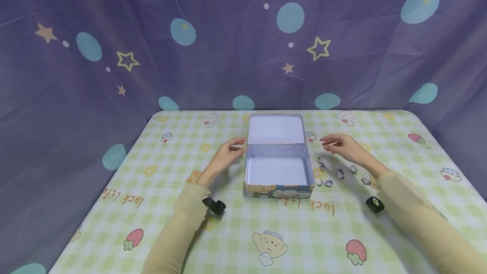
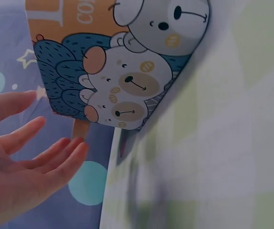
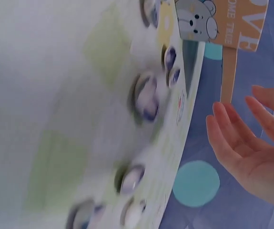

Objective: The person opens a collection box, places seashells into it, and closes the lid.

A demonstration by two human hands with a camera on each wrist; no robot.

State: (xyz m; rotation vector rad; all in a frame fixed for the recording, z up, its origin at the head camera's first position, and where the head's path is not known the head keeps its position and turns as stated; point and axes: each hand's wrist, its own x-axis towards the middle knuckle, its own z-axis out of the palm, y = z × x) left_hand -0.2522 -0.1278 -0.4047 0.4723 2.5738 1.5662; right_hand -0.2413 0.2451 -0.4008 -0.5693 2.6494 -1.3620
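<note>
Head view: the box (image 1: 262,190) stands on the cloth (image 1: 316,240) between the hands, lid (image 1: 276,129) raised, inside pale and bare. The left hand (image 1: 227,153) and right hand (image 1: 345,147) are loosely spread, holding nothing; shells (image 1: 340,174) lie near the right; details too small.

Left wrist: orange side with white bears, cut off above; finger contact unclear.

Right wrist: whitish-purple shells, some blurred, edge ones cropped.

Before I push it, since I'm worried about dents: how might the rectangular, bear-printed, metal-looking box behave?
The box should stay stiff, given its straight, thin walls. It's likely light for its size, since its floor looks bare. The pale rectangular lid may wobble, standing open and joined along the back.
</note>
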